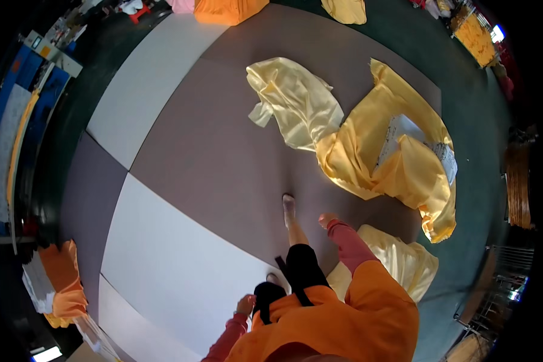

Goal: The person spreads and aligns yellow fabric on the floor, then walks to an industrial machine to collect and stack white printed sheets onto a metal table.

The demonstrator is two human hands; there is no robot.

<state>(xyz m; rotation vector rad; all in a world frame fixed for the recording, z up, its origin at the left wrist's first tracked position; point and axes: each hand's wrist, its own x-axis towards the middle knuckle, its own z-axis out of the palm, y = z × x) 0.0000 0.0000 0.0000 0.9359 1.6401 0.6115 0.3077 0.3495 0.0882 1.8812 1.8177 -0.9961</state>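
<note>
My right hand [327, 220] hangs ahead of my body, its fingers curled in and nothing seen in them. Low beside my left thigh is my left hand [245, 304], loosely closed with no object showing. Neither touches the cloth around me. Ahead to the right lies a rumpled golden-yellow satin cloth [350, 160], partly folded over a white package with dark print [398, 136]. A paler yellow cloth [295, 99] spreads out from its left side. Another pale yellow bundle [398, 259] rests on the floor below my right forearm, partly hidden by my sleeve.
I stand on large grey-brown and white floor panels [223, 120] bordered by dark green floor. Orange cloth [232, 9] lies at the far edge. A stack of orange and white cloth [63, 280] sits at left, below a long blue machine table [18, 133]. Metal racks [510, 265] stand at right.
</note>
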